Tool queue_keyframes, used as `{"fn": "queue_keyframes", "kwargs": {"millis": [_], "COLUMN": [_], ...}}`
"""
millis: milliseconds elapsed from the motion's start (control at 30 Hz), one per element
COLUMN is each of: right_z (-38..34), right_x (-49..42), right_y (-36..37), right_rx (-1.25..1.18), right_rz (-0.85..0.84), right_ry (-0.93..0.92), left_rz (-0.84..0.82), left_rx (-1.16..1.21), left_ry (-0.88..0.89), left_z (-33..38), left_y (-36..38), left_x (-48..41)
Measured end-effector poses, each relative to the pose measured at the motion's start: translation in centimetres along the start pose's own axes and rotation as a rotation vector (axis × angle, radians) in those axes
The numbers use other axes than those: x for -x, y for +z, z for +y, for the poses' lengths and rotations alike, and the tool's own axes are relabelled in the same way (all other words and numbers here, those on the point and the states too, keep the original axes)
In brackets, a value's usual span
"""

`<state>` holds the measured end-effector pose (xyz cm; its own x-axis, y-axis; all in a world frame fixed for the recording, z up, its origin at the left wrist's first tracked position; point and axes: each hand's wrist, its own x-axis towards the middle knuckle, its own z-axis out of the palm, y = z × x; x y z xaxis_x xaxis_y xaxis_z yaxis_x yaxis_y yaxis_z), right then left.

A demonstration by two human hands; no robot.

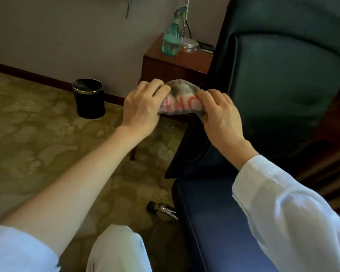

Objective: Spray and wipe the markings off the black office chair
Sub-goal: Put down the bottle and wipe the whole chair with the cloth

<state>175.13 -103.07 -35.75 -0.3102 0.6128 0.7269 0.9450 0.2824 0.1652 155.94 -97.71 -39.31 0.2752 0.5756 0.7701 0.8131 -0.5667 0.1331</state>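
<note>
A grey-stained cloth with red letters [182, 100] is bunched between both my hands, held in the air just left of the black office chair [279, 79]. My left hand [143, 107] grips its left end and my right hand [222, 118] grips its right end. The chair's backrest fills the upper right, its armrest [186, 156] lies under my right wrist, and its seat [214, 216] runs to the bottom edge. A green spray bottle [171, 38] stands upright on the wooden side table [165, 61] behind the cloth. No markings on the chair are plain to see.
A black waste bin [88, 98] stands on the patterned carpet by the wall. A lamp base [189, 44] and small items sit on the side table. A chair caster [152, 207] shows near my knee [118, 250]. Dark wooden furniture [326, 163] lies at the right.
</note>
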Motion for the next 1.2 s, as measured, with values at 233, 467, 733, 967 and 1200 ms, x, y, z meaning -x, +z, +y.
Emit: {"fn": "queue_keyframes", "kwargs": {"millis": [233,467,733,967,1200], "right_z": [-0.6,-1.4,-0.1,4.2,4.4], "right_x": [6.8,13.7,11.3,-1.4,-2.4], "right_y": [6.3,12.4,7.7,-0.8,-0.9], "right_rx": [0.098,-0.008,-0.080,0.030,0.030], "right_rz": [-0.193,-0.399,-0.244,-0.025,0.045], "right_ry": [-0.115,-0.147,-0.168,-0.165,-0.177], "left_rz": [-0.164,-0.431,-0.314,0.032,0.038], "left_rx": [0.098,0.156,0.170,0.058,0.030], "left_ry": [-0.018,-0.077,-0.101,-0.028,-0.003], "left_z": [-0.5,0.4,1.4,2.7,2.7], "left_y": [6.6,12.0,8.6,1.3,1.0], "left_x": [8.5,16.3,12.7,-0.8,-2.2]}}
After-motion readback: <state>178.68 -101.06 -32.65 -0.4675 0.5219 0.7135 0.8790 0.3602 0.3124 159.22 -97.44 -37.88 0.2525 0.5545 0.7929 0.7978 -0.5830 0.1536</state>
